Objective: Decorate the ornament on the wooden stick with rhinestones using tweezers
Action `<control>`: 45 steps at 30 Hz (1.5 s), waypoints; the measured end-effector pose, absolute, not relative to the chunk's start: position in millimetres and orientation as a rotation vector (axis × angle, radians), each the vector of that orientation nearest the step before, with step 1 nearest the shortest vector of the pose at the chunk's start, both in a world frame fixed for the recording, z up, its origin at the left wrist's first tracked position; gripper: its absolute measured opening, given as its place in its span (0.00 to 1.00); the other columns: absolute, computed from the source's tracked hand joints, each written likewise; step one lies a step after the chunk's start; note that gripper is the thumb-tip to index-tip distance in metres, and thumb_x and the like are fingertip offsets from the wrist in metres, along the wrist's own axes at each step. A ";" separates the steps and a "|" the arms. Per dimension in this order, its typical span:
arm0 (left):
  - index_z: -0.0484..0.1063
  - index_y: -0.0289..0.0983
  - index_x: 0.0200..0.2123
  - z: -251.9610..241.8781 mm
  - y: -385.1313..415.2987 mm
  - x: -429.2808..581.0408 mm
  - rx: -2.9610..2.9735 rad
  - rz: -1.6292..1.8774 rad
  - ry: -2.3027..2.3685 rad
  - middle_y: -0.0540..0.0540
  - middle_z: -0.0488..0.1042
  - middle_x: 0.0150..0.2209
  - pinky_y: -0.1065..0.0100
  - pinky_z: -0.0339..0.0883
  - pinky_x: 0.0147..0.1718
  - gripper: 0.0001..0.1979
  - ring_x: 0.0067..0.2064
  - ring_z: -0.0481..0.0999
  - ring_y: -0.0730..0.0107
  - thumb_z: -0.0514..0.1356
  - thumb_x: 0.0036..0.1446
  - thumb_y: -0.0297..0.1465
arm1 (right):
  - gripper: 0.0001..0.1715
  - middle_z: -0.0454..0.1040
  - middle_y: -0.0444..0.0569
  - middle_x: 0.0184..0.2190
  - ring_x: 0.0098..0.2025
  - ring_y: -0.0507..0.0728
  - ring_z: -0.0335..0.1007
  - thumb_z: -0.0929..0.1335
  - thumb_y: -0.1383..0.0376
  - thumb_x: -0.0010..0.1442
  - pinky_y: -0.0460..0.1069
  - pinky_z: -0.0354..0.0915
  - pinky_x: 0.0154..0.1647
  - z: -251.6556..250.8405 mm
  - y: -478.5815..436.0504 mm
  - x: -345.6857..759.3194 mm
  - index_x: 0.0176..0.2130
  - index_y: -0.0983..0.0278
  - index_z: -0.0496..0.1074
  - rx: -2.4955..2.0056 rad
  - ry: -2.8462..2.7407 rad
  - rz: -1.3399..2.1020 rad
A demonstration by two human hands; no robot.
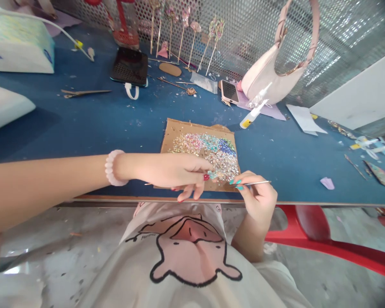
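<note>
Head view shows your left hand (176,171) pinching what may be a teal bead cluster (212,174) at the near edge of the cardboard sheet (179,128). Your right hand (258,196) grips a thin metal pin (256,183) between its fingertips, just beside the glittery bead pile (211,152).

thin metal stick (258,183) | horiz | sequin pile (208,152), multicolor, on cardboard (179,128)

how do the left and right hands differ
Red nails and a bead bracelet on the left hand; teal nails, bare wrist on the right hand. The left hand reaches in sideways; the right hand comes up from below, pinching a metal stick. Both meet at the cardboard.
</note>
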State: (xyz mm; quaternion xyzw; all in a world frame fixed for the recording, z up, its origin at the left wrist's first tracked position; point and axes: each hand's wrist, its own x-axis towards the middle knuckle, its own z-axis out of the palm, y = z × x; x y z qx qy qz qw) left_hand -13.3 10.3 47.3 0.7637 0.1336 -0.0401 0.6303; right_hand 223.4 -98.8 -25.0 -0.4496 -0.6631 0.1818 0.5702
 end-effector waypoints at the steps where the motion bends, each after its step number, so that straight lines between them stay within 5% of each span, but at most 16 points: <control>1: 0.59 0.38 0.32 48.9 12.0 -14.6 1.745 -0.160 0.297 0.48 0.74 0.33 0.73 0.59 0.18 0.07 0.22 0.73 0.74 0.48 0.64 0.24 | 0.07 0.78 0.45 0.30 0.34 0.55 0.74 0.70 0.72 0.59 0.50 0.68 0.34 -24.8 -99.0 223.1 0.35 0.59 0.74 -1.067 -1.551 0.431; 7: 0.56 0.39 0.31 42.0 17.1 -20.1 1.672 -0.293 0.316 0.50 0.76 0.34 0.74 0.60 0.18 0.09 0.22 0.74 0.76 0.47 0.65 0.23 | 0.07 0.78 0.46 0.30 0.34 0.55 0.74 0.70 0.72 0.59 0.50 0.68 0.34 -23.8 -99.4 222.7 0.35 0.60 0.74 -1.093 -1.573 0.419; 11: 0.59 0.38 0.41 38.3 20.4 -24.4 1.619 -0.340 0.335 0.49 0.78 0.34 0.73 0.57 0.17 0.05 0.21 0.73 0.74 0.48 0.64 0.23 | 0.09 0.78 0.45 0.31 0.34 0.55 0.74 0.69 0.74 0.59 0.50 0.68 0.36 -23.3 -99.1 223.4 0.35 0.60 0.74 -1.101 -1.582 0.442; 20: 0.61 0.36 0.53 43.0 20.0 -27.1 1.702 -0.313 0.290 0.48 0.78 0.38 0.73 0.58 0.20 0.14 0.24 0.73 0.75 0.47 0.64 0.24 | 0.04 0.79 0.46 0.29 0.33 0.56 0.75 0.70 0.69 0.60 0.52 0.70 0.34 -20.2 -98.0 226.0 0.33 0.60 0.73 -1.141 -1.597 0.396; 26: 0.62 0.36 0.49 42.3 19.5 -24.8 1.716 -0.287 0.283 0.45 0.77 0.40 0.74 0.57 0.19 0.11 0.23 0.73 0.75 0.49 0.63 0.27 | 0.04 0.78 0.46 0.28 0.33 0.56 0.75 0.70 0.69 0.59 0.52 0.70 0.33 -22.8 -99.6 225.8 0.33 0.60 0.73 -1.149 -1.565 0.373; 38: 0.60 0.37 0.57 37.2 22.0 -24.1 1.677 -0.289 0.305 0.45 0.77 0.42 0.75 0.58 0.17 0.19 0.27 0.76 0.73 0.50 0.63 0.28 | 0.07 0.79 0.45 0.30 0.34 0.55 0.75 0.70 0.72 0.59 0.51 0.70 0.35 -24.6 -98.6 225.7 0.35 0.59 0.74 -1.120 -1.583 0.373; 45: 0.63 0.37 0.51 36.5 22.3 -24.2 1.642 -0.309 0.318 0.49 0.75 0.34 0.76 0.60 0.18 0.14 0.28 0.76 0.71 0.51 0.62 0.26 | 0.04 0.80 0.46 0.30 0.33 0.57 0.76 0.71 0.69 0.58 0.53 0.71 0.34 -25.7 -97.3 226.3 0.34 0.59 0.75 -1.164 -1.599 0.284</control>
